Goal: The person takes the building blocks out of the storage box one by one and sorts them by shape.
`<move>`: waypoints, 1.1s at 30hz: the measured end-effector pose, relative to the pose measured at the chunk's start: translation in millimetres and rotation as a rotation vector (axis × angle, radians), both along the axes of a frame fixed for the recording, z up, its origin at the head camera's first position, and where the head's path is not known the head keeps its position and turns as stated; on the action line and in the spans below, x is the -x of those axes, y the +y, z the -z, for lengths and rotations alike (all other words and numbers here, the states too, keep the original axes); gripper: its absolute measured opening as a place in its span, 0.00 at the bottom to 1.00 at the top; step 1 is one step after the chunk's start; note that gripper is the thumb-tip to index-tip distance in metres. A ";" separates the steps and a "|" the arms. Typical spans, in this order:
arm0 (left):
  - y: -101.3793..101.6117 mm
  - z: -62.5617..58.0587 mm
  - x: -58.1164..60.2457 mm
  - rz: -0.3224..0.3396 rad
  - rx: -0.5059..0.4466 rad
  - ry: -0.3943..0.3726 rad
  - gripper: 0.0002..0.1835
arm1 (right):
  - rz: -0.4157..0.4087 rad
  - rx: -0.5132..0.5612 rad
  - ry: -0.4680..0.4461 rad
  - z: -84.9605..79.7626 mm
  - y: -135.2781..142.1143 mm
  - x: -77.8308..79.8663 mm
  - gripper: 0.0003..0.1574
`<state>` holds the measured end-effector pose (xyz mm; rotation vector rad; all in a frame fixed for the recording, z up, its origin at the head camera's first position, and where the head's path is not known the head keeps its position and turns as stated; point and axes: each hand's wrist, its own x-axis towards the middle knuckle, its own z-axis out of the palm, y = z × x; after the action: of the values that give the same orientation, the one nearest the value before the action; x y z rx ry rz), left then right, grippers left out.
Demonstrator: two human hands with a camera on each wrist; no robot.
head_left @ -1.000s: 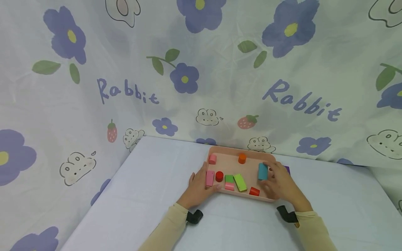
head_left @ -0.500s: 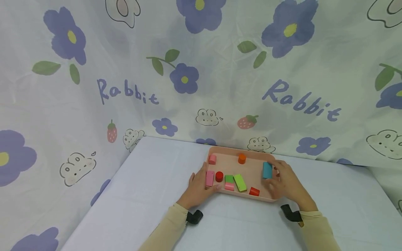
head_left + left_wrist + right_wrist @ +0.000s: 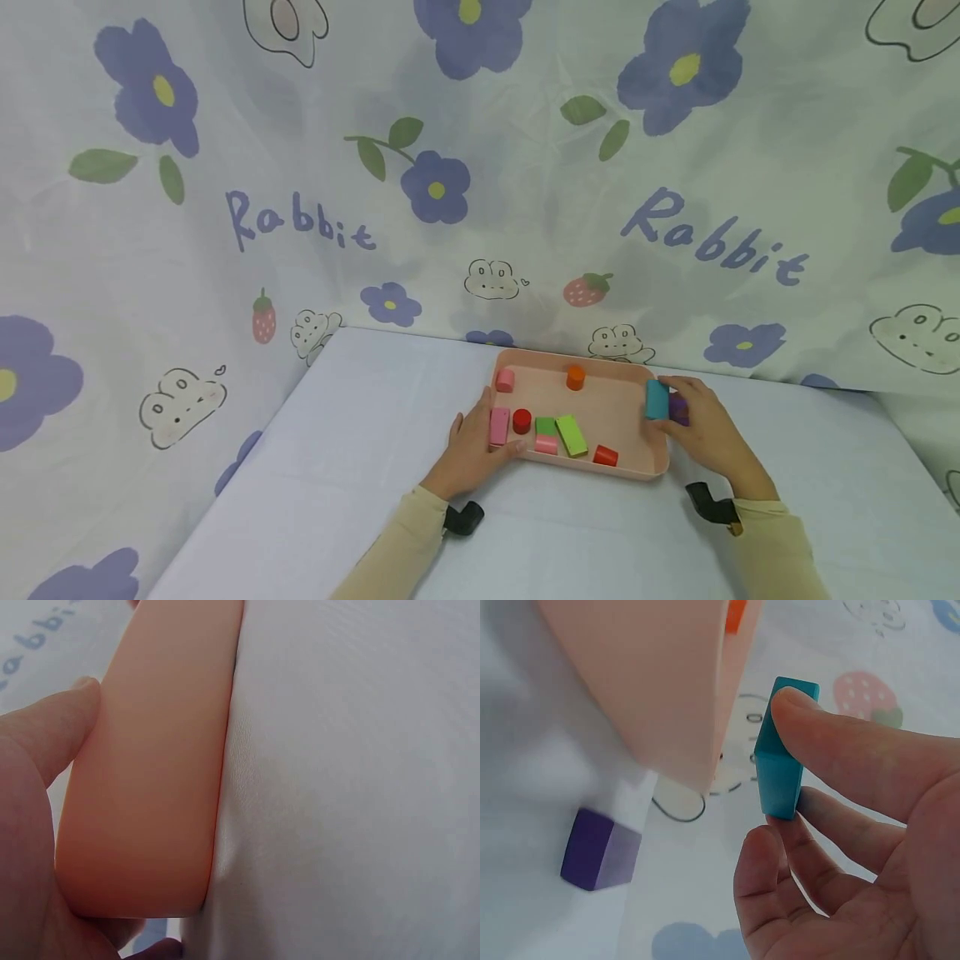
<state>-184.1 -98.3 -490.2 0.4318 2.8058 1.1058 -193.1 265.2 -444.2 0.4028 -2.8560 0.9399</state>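
Note:
My right hand (image 3: 708,425) pinches a blue rectangular block (image 3: 657,400) between thumb and fingers, over the right end of a shallow peach tray (image 3: 615,417). In the right wrist view the blue block (image 3: 784,754) is held up off the table, beside the tray wall (image 3: 652,682). A purple block (image 3: 596,851) lies on the table outside the tray, partly hidden by my right hand in the head view. My left hand (image 3: 467,454) holds the tray's front left corner, thumb along the front wall (image 3: 157,765) and fingers round the left side.
Inside the tray sit an orange cylinder (image 3: 575,377), a pink cylinder (image 3: 506,380), a pink block (image 3: 499,426), a red cylinder (image 3: 522,421), a green-and-pink pair (image 3: 546,435), a lime block (image 3: 572,436) and another red piece (image 3: 606,456). A patterned cloth (image 3: 495,208) hangs behind the table.
My right hand has carried the blue block rightward, from over the tray's inside to its right rim. The left hand and the tray stay put.

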 end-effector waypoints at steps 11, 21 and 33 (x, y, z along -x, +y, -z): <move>1.5 3.5 1.5 -0.001 -0.003 0.003 0.59 | 0.022 -0.033 -0.009 6.3 22.1 0.2 0.41; 0.7 5.5 3.0 -0.001 0.005 0.003 0.59 | 0.011 -0.079 -0.028 10.6 40.3 3.0 0.42; 0.3 3.0 2.6 -0.004 0.023 0.004 0.58 | 0.010 -0.099 -0.054 13.7 54.6 7.3 0.42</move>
<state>-186.6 -98.0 -493.2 0.4271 2.8209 1.0738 -200.4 319.8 -458.0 0.3769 -2.9597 0.8224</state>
